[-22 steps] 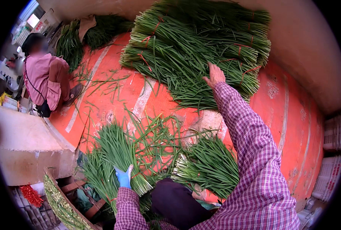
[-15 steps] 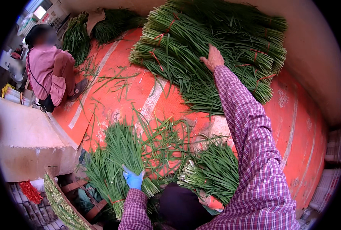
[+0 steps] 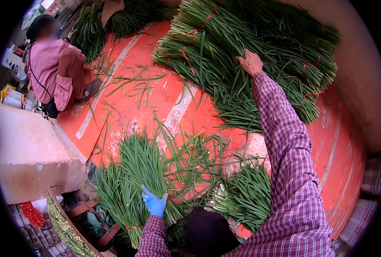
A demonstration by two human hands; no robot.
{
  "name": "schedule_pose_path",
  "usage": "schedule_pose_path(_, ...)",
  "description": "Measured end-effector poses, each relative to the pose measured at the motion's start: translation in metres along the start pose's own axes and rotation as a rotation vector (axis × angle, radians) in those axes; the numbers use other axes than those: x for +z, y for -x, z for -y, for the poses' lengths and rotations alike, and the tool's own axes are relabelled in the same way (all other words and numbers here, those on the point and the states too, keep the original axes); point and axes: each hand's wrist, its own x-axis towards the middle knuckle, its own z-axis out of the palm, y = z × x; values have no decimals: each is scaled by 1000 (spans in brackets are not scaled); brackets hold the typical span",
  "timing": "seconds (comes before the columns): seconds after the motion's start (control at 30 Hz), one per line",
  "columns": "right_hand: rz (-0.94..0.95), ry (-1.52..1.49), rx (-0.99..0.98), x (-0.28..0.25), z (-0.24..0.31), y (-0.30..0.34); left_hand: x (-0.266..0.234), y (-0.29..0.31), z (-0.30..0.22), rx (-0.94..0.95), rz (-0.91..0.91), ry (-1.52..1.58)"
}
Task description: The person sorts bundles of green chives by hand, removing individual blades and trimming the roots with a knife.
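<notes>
My left hand (image 3: 154, 202), in a blue glove, is closed around the lower stems of a loose bunch of garlic chives (image 3: 141, 160). The bunch lies over a bundle of chives tied with a red band (image 3: 133, 227). Stretched far forward, my bare right hand (image 3: 251, 63) has its fingers curled into the leaves of a big pile of tied garlic chives (image 3: 207, 55); its fingertips are partly hidden there. A smaller heap of chives (image 3: 250, 192), pale stem ends to the left, lies beside my right forearm.
Loose leaves (image 3: 194, 158) litter the orange sheet (image 3: 156, 98). A person in pink (image 3: 55, 70) squats at the far left beside more chives (image 3: 90, 30). A pale ledge (image 3: 36, 145) and red ties (image 3: 32, 214) are at left. A dark rounded shape (image 3: 209, 231) sits low in the middle.
The view has shifted slightly, moving the pile rightward in the picture. My right hand's fingers, stretched out before, are now curled into the leaves. My left hand stays on its bunch.
</notes>
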Motion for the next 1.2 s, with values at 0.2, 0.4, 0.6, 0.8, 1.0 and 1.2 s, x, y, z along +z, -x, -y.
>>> schedule_pose_path(0.2,-48,5,-209,-32,-16,117,2,-1,6,43,-37,24)
schedule_pose_path(0.4,-87,321,-235,-61,-3,165,3,-2,2,29,-83,-50)
schedule_pose_path(0.6,205,105,-153,48,47,97,-3,-11,20,131,-59,105)
schedule_pose_path(0.8,220,153,-118,135,83,197,-26,57,37,350,-134,203)
schedule_pose_path(1.0,340,-140,-141,60,82,239,-67,133,52,267,45,609)
schedule_pose_path(1.2,131,-136,-1214,-93,145,293,-230,220,-1,708,-410,795)
